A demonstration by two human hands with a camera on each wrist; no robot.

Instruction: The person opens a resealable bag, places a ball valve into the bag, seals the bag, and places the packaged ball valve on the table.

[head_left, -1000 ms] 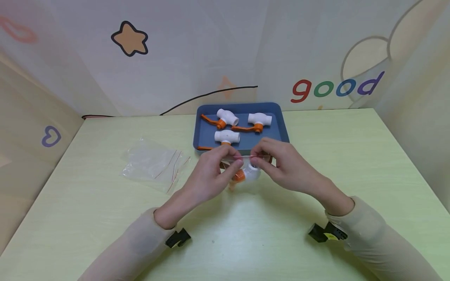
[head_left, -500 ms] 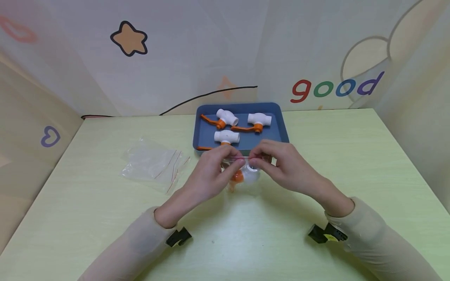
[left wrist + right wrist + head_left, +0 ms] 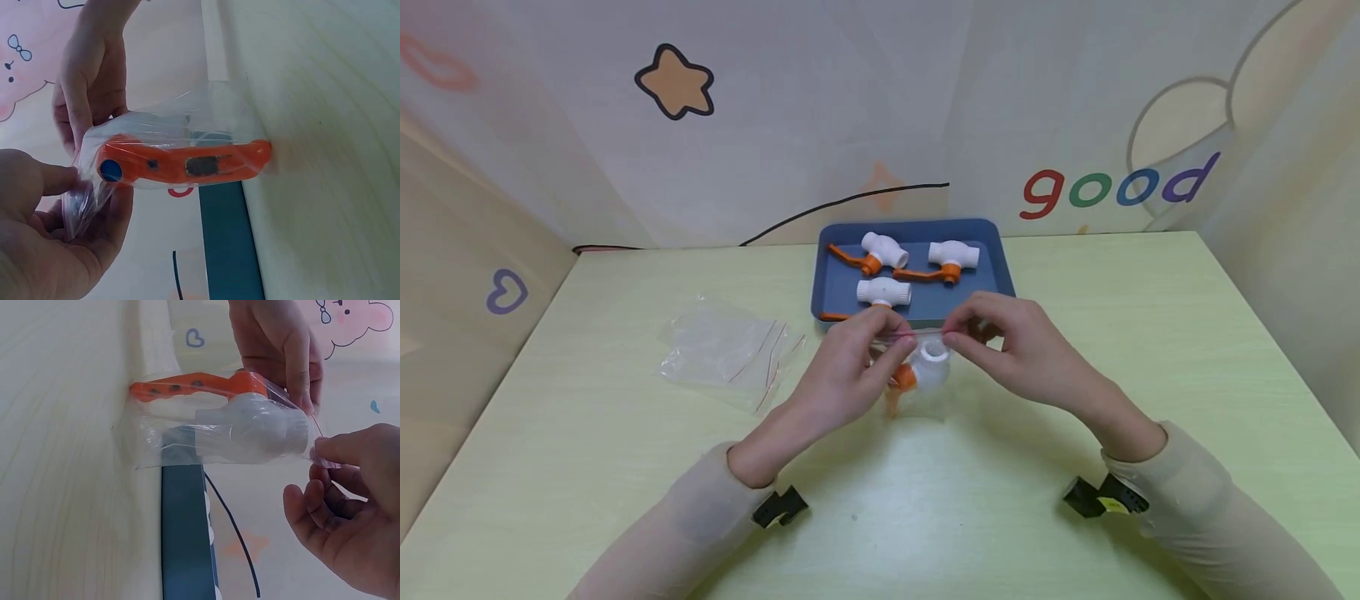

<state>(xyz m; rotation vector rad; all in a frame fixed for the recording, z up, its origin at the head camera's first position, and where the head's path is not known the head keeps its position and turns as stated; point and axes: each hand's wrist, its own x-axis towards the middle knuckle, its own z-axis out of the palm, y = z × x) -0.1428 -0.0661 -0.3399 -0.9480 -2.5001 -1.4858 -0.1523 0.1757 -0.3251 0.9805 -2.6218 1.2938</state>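
Observation:
A clear zip bag [image 3: 175, 447] hangs upright between both hands, its red-lined mouth at the top. Inside it is a white ball valve [image 3: 256, 428] with an orange handle [image 3: 181, 161] that points down to the bag's bottom, near the table. My left hand [image 3: 859, 360] pinches the left part of the bag's mouth between thumb and fingers. At the right end of that edge, my right hand [image 3: 1018, 348] pinches with thumb and forefinger; its other fingers are loosely bent in the right wrist view. The valve's round white opening faces up in the head view.
Behind the hands stands a blue tray [image 3: 1007, 279] with three white valves [image 3: 883, 292] with orange handles, partly covered by the left hand. Several flat clear zip bags [image 3: 722, 346] lie on the table [image 3: 880, 517] to the left. A printed curtain [image 3: 820, 108] closes off the back.
My right hand has slid rightward along the bag's mouth, away from the left hand. The valve's opening shows more plainly between them. The left hand has barely moved.

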